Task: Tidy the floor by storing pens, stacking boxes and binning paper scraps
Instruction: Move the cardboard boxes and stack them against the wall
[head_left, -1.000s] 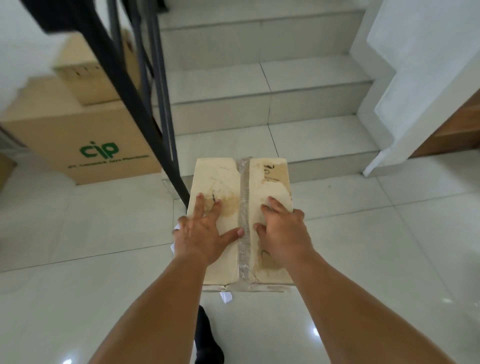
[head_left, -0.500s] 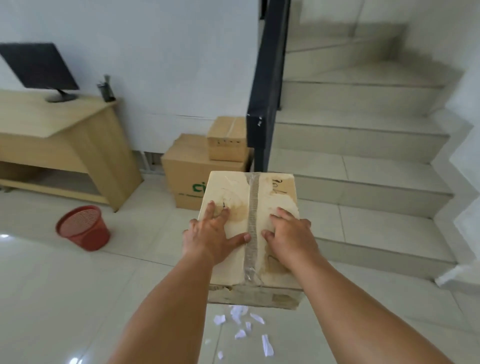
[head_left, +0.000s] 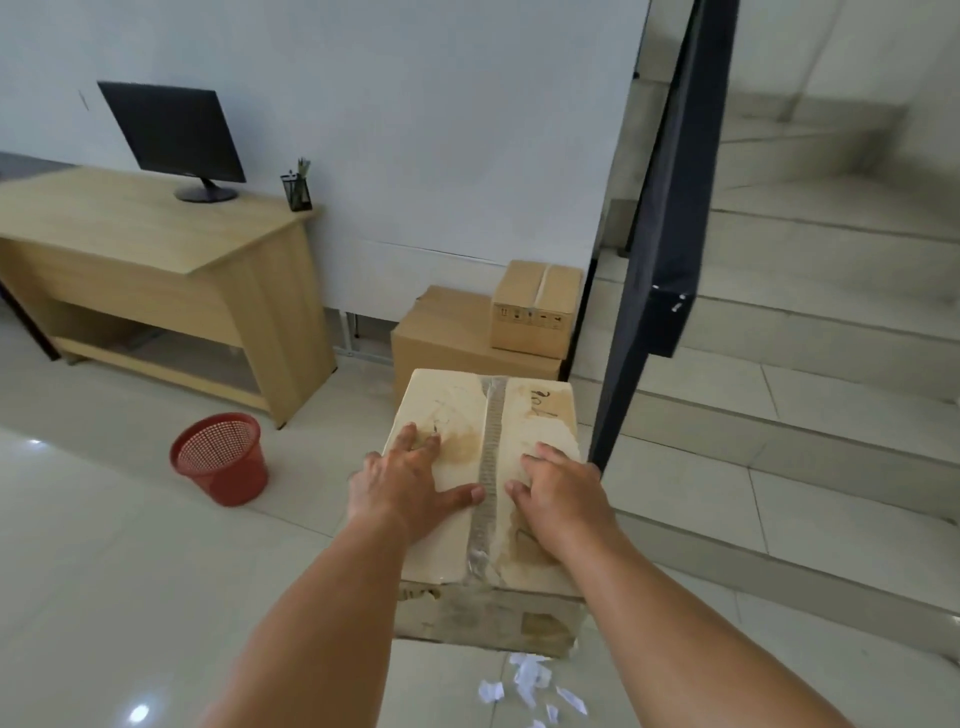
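Observation:
I carry a pale, stained cardboard box (head_left: 524, 415) sealed with clear tape, held above the floor. My left hand (head_left: 410, 488) lies on its top left, thumb pointing at the tape and outer fingers over the left edge. On the top right, my right hand (head_left: 561, 499) has its fingers curled at the right edge. White paper scraps (head_left: 530, 680) lie on the tiles just below the box. Ahead, a small brown box (head_left: 535, 312) sits on a large brown box (head_left: 447, 338) against the wall. A red mesh bin (head_left: 223, 457) stands at the left. A black pen holder (head_left: 297, 189) stands on the desk corner.
A wooden desk (head_left: 130, 228) with a black monitor (head_left: 174, 132) fills the left side. A black stair rail post (head_left: 665, 260) rises just right of the carried box. Tiled stairs (head_left: 805, 364) climb at the right. Glossy floor tiles spread at the lower left.
My view has swung left from the stairs toward the wall. The desk, red bin and stacked brown boxes have come fully into view. Both hands keep the same hold on the box.

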